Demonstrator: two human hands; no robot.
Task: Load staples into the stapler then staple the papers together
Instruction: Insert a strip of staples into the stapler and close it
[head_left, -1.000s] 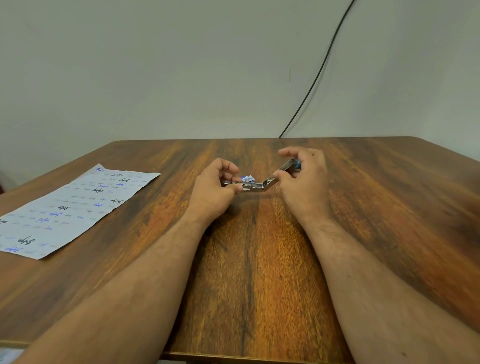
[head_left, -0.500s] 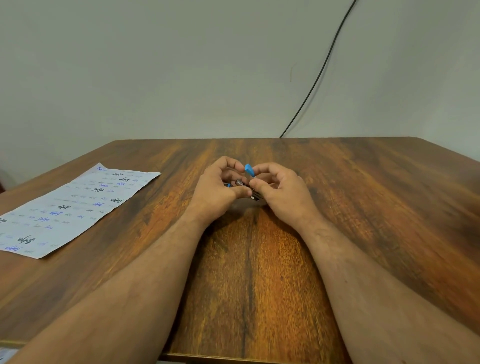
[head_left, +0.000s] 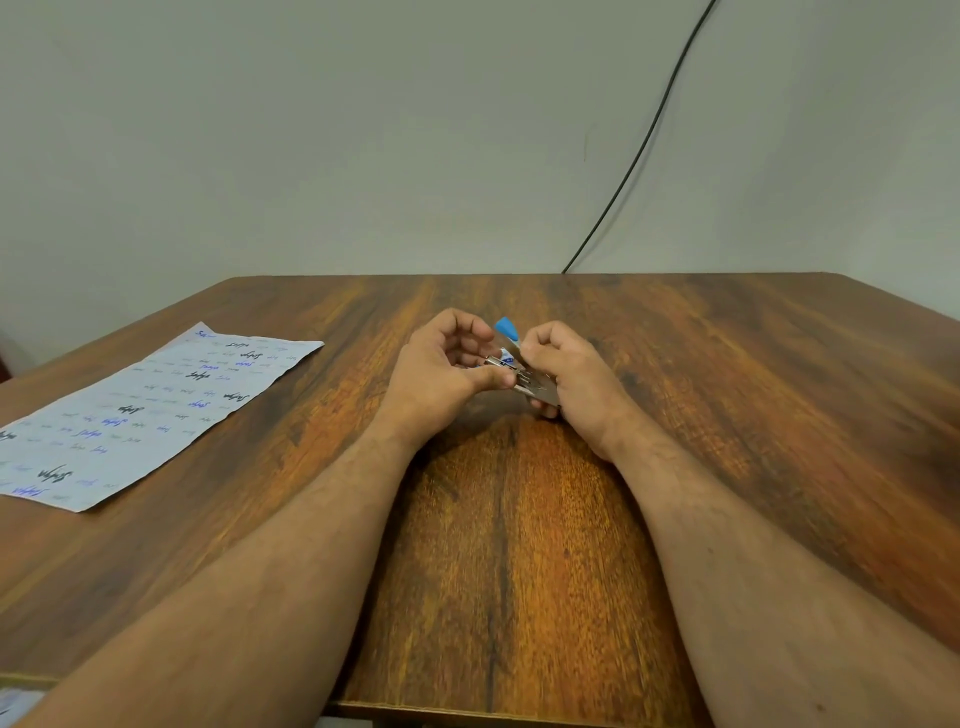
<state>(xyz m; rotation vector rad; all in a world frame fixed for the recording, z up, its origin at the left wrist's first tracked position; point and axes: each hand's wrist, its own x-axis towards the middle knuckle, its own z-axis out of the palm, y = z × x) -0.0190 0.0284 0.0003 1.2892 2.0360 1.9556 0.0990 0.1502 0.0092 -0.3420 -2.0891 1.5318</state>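
A small metal stapler with a blue plastic end is held just above the middle of the wooden table. My left hand pinches its left side between thumb and fingers. My right hand grips its right side from behind, fingers curled over it. The blue end sticks up between the two hands. Much of the stapler is hidden by my fingers, and I cannot tell whether staples are inside. The papers, printed with blue and black marks, lie flat at the left of the table.
A black cable runs down the wall behind the table's far edge. The table's near edge lies under my forearms. A scrap of paper shows at the lower left corner.
A second ago the stapler was spread wide between my hands. My right hand swung inward to meet the left, and the blue end now points up between them.
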